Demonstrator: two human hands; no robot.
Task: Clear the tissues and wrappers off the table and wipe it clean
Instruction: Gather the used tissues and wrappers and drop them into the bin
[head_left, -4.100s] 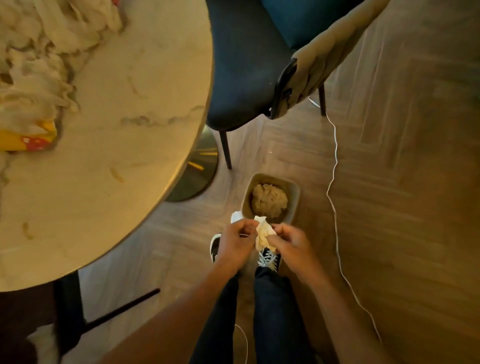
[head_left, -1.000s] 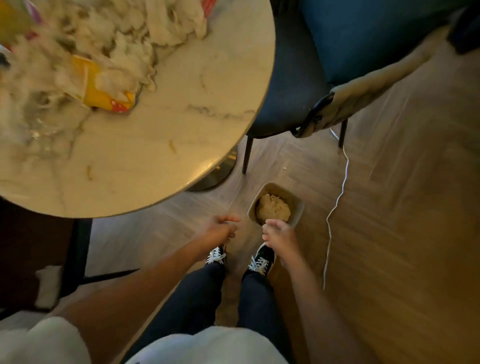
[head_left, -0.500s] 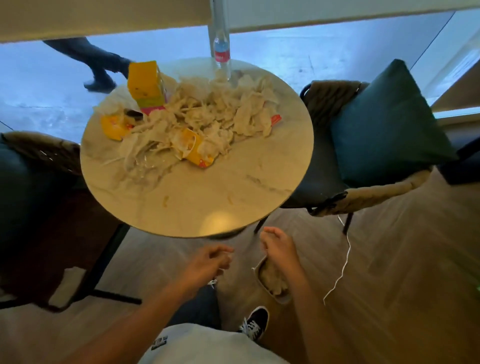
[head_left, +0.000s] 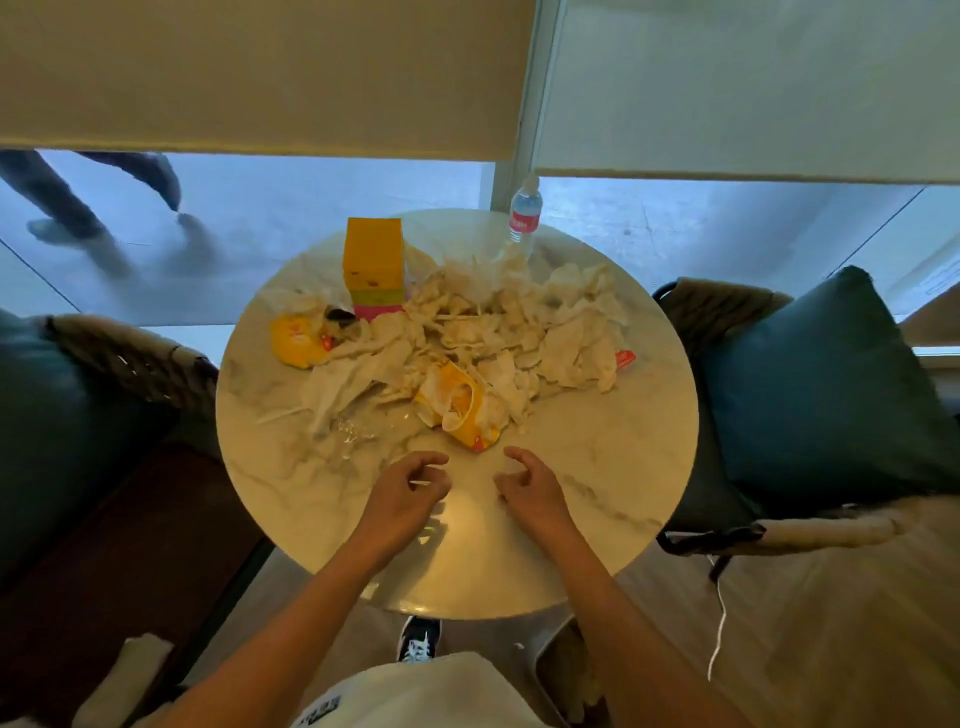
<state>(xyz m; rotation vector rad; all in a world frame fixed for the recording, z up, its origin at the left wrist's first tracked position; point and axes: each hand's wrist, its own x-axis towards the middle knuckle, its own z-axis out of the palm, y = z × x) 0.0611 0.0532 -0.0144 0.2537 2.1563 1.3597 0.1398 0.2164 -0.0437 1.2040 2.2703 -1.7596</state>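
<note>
A heap of crumpled white tissues (head_left: 498, 332) covers the far half of the round marble table (head_left: 613, 467). Yellow wrappers lie among them, one (head_left: 465, 415) at the near edge of the heap and one (head_left: 296, 340) at the left. My left hand (head_left: 402, 493) and my right hand (head_left: 530, 491) hover above the bare near part of the table, just short of the heap. The fingers of both are loosely curled and hold nothing. A small bin (head_left: 576, 670) with tissues in it stands on the floor under the table's near edge, partly hidden by my right arm.
A yellow carton (head_left: 373, 265) and a clear water bottle (head_left: 524, 215) stand at the table's far side. Chairs with dark cushions flank it, left (head_left: 78, 415) and right (head_left: 821, 384). A white cable (head_left: 719, 618) runs over the wooden floor. Beyond the window a person's legs (head_left: 78, 208) pass.
My view has risen from the floor and bin up to the tabletop. Both hands dropped the tissue at the bin and came up over the table, empty.
</note>
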